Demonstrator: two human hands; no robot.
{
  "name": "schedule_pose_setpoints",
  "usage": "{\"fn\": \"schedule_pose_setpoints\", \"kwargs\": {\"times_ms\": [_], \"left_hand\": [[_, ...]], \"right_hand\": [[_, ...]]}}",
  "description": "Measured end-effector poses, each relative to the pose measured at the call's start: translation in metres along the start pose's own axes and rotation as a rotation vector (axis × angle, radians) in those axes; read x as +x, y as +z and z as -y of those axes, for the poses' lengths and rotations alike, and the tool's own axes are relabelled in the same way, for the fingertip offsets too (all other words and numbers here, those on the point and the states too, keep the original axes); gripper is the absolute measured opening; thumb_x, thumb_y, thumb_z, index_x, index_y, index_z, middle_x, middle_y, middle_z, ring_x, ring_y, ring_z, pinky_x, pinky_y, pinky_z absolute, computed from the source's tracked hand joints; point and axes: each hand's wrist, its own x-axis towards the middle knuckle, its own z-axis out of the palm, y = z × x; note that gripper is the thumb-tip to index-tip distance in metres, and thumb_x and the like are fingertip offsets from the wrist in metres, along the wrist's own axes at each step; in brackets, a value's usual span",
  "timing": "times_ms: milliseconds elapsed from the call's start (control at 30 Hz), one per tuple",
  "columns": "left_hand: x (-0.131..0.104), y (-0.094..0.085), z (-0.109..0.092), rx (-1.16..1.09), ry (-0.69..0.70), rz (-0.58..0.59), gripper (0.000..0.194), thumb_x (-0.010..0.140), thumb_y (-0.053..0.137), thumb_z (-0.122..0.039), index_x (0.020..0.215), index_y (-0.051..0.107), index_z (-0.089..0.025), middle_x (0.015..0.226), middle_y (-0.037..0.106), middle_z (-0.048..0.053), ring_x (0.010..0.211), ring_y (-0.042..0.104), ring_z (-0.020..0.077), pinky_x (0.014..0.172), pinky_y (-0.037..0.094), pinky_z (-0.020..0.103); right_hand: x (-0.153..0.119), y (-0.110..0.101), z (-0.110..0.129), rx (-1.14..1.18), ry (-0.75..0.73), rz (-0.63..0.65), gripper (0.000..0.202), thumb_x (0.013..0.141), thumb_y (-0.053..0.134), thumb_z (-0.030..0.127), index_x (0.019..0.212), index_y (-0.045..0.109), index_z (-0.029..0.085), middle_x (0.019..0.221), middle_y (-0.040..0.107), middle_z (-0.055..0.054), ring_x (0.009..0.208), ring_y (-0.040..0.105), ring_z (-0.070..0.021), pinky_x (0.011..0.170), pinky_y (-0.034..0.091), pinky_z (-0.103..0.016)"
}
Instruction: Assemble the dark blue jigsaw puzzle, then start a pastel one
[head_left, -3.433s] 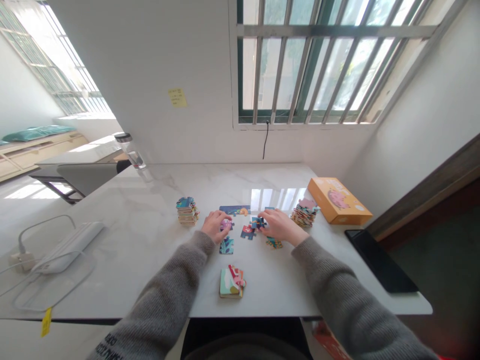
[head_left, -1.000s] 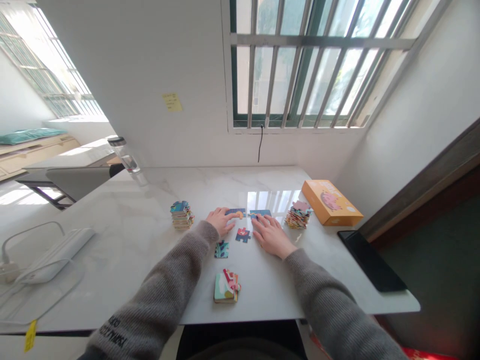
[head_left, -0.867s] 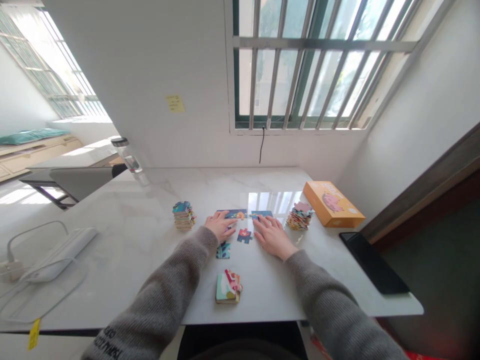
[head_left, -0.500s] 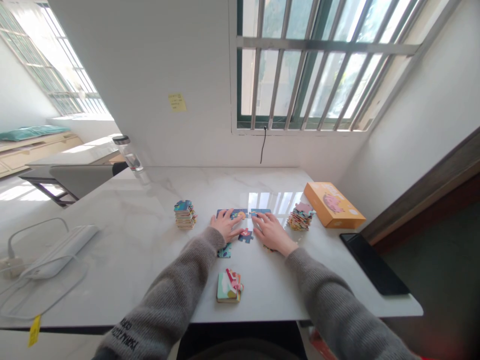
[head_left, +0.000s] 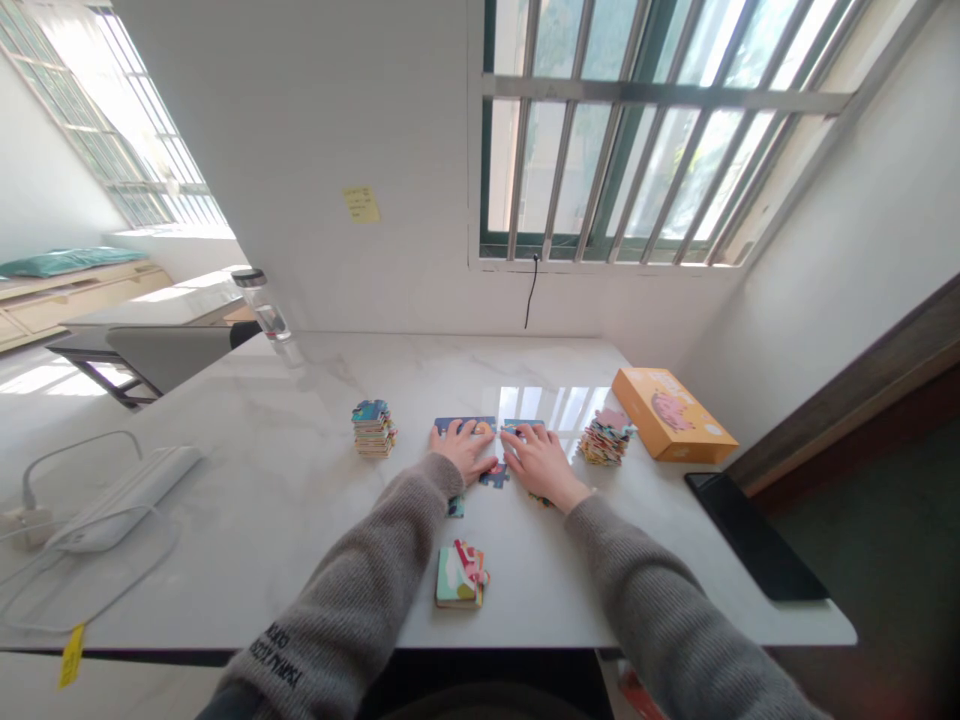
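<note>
My left hand lies palm down with spread fingers on a row of dark blue puzzle pieces. Beside it, my right hand rests its outstretched fingers on another blue puzzle piece; a narrow gap separates the two. Between the hands, just below, is a dark blue piece with a red picture. A teal piece pokes out under my left wrist, and a mostly hidden piece under my right. Closer to me sits a short pile of puzzle pieces.
Tall stacks of pieces stand at left and right. Behind the right one is an orange box, with a black phone-like slab near the table edge. A bottle, a white power strip and cables lie leftward.
My left hand has slid a little to the right and now covers more of the teal piece. My right hand stays nearly in place. The view has shifted slightly.
</note>
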Motion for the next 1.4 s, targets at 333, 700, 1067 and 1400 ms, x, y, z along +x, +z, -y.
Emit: {"fn": "schedule_pose_setpoints", "kwargs": {"times_ms": [333,700,1067,1400], "left_hand": [[-0.001,0.008,0.03,-0.005,-0.077,-0.034,0.048,0.094,0.046,-0.063,0.136,0.054,-0.043,0.153,0.045,0.004,0.14,0.035,0.033,0.112,0.024,0.068],[-0.002,0.006,0.029,-0.043,-0.101,-0.018,0.047,0.094,0.047,-0.061,0.136,0.053,-0.042,0.155,0.043,0.002,0.143,0.031,0.0324,0.115,0.018,0.068],[-0.002,0.012,0.031,-0.052,-0.107,-0.061,0.041,0.096,0.046,-0.053,0.134,0.056,-0.042,0.154,0.044,0.002,0.142,0.033,0.0304,0.117,0.017,0.065],[-0.002,0.013,0.031,-0.059,-0.107,-0.056,0.042,0.096,0.046,-0.052,0.136,0.056,-0.041,0.154,0.044,0.003,0.142,0.033,0.0312,0.117,0.016,0.066]], "right_hand": [[-0.002,0.006,-0.016,0.01,0.043,-0.023,0.04,0.1,0.045,0.039,0.137,0.057,0.03,0.135,0.055,-0.011,0.123,0.044,-0.0308,0.105,0.035,-0.046],[0.018,0.015,-0.012,0.022,0.063,-0.046,0.041,0.1,0.044,0.039,0.138,0.057,0.029,0.138,0.053,-0.011,0.126,0.041,-0.0305,0.11,0.031,-0.048],[0.011,0.013,-0.014,0.033,0.058,-0.031,0.042,0.1,0.045,0.04,0.139,0.056,0.029,0.139,0.054,-0.01,0.129,0.042,-0.0302,0.111,0.03,-0.048],[0.008,0.015,-0.012,0.023,0.103,-0.048,0.041,0.1,0.044,0.039,0.139,0.055,0.032,0.139,0.054,-0.009,0.129,0.042,-0.0295,0.112,0.03,-0.048]]}}
